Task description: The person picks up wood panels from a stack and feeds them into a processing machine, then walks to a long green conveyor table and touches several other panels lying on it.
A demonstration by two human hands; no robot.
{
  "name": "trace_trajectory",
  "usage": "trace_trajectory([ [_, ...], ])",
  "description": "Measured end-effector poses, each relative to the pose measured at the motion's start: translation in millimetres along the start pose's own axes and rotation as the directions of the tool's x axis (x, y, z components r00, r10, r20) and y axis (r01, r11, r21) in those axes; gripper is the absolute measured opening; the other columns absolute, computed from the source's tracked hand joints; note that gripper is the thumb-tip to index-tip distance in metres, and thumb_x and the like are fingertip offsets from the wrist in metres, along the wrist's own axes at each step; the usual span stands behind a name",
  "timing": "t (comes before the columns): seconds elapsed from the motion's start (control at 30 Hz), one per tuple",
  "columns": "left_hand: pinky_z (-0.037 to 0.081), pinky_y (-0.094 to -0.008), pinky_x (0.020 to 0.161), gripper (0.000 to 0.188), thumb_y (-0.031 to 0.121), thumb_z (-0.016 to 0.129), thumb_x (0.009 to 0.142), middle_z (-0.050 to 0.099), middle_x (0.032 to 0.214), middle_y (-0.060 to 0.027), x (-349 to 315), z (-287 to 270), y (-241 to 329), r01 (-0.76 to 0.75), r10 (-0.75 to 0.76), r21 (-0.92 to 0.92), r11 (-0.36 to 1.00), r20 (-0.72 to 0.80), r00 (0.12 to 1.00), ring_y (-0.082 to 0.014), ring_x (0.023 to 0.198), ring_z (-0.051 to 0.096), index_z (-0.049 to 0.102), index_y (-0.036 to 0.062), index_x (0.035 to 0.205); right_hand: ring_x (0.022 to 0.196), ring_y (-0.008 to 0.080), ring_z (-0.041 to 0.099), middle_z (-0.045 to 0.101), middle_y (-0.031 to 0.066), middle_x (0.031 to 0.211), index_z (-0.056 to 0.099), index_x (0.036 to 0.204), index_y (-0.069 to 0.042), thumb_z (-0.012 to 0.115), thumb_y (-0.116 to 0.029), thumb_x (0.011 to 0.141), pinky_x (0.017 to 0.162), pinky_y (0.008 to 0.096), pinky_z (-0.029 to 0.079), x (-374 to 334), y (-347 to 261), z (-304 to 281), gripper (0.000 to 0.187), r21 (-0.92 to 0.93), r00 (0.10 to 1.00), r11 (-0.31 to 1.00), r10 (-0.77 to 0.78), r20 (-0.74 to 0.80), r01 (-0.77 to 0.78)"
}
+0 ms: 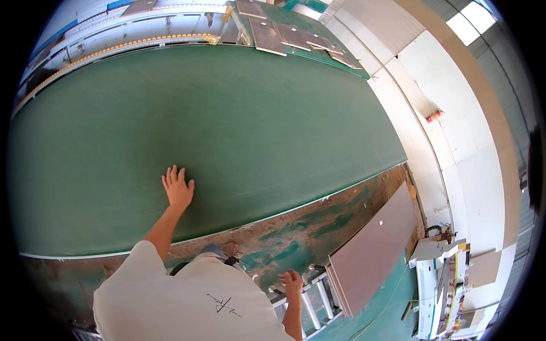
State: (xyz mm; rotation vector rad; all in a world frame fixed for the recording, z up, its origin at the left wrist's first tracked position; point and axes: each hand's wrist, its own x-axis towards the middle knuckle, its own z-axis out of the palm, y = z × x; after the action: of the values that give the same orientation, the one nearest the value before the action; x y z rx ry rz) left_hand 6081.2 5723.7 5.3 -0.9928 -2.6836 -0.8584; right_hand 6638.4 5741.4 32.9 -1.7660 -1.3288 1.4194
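A broad green conveyor belt stretches out in front of me. My left hand is over its near part with the fingers spread, and nothing is in it; whether the palm presses on the surface I cannot tell. Lower and to the right, my right hand hangs beside my body, off the belt. Its fingers are loosely bent and I see nothing in them. Close to it is a metal frame with rollers, and a stack of brown panels lies just right of that.
Several brown boards lie on a green surface at the far right. A conveyor with yellow wheels runs along the far left. White wall panels border the right side. Dusty debris covers the floor; a white machine stands lower right.
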Motion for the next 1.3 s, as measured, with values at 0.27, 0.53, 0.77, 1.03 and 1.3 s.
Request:
trace_trajectory([
  [0.27,0.006,-0.0639,0.121,0.068,0.045,0.055,0.098,0.023,0.164,-0.0214,64,80,126,-0.009,-0.010,0.120,0.993,0.155,0.988,-0.0409,0.153,0.014,0.040,0.0064,0.151,0.083,0.0167,0.071,0.074,0.0105,0.098,0.063,0.122,0.003,0.063,-0.015,0.097,0.069,0.0288,0.054,162,-75,-71,0.030,-0.112,0.994,0.993,0.050,0.095,-0.039],
  [0.53,0.009,-0.0593,0.123,0.066,0.044,0.049,0.102,0.023,0.164,-0.0211,101,124,178,0.146,-0.168,0.258,0.955,0.064,0.984,-0.0394,0.153,0.015,0.036,0.0047,0.154,0.088,0.0178,0.071,0.074,0.0122,0.100,0.064,0.122,0.004,0.060,-0.015,0.099,0.076,0.0295,0.055,355,-200,-66,0.030,-0.225,0.915,0.949,-0.120,0.385,0.220],
  [0.77,0.005,-0.0566,0.124,0.067,0.045,0.042,0.105,0.017,0.167,-0.0189,117,141,211,0.462,-0.503,0.329,0.824,0.047,0.863,-0.0368,0.155,0.010,0.030,0.0058,0.157,0.089,0.0197,0.072,0.073,0.0128,0.100,0.064,0.123,0.004,0.058,-0.014,0.100,0.077,0.0303,0.056,527,-327,-63,0.029,-0.132,0.879,0.957,-0.176,0.442,0.258],
  [1.03,0.006,-0.0558,0.124,0.066,0.046,0.047,0.102,0.021,0.167,-0.0156,103,173,260,0.620,-0.635,0.332,0.710,-0.077,0.769,-0.0353,0.155,0.011,0.034,0.0093,0.156,0.088,0.0185,0.071,0.074,0.0125,0.099,0.064,0.121,0.004,0.059,-0.018,0.099,0.076,0.0302,0.055,638,-387,-51,0.031,-0.094,0.836,0.942,-0.236,0.495,0.322],
  [1.3,0.008,-0.0553,0.124,0.065,0.039,0.058,0.098,0.027,0.163,-0.0182,123,196,322,0.483,-0.480,0.166,0.860,-0.062,0.875,-0.0363,0.154,0.017,0.040,0.0047,0.151,0.087,0.0185,0.072,0.074,0.0123,0.098,0.064,0.120,0.003,0.061,-0.019,0.098,0.075,0.0301,0.054,605,-363,-67,0.031,-0.199,0.847,0.933,-0.164,0.506,0.300],
])
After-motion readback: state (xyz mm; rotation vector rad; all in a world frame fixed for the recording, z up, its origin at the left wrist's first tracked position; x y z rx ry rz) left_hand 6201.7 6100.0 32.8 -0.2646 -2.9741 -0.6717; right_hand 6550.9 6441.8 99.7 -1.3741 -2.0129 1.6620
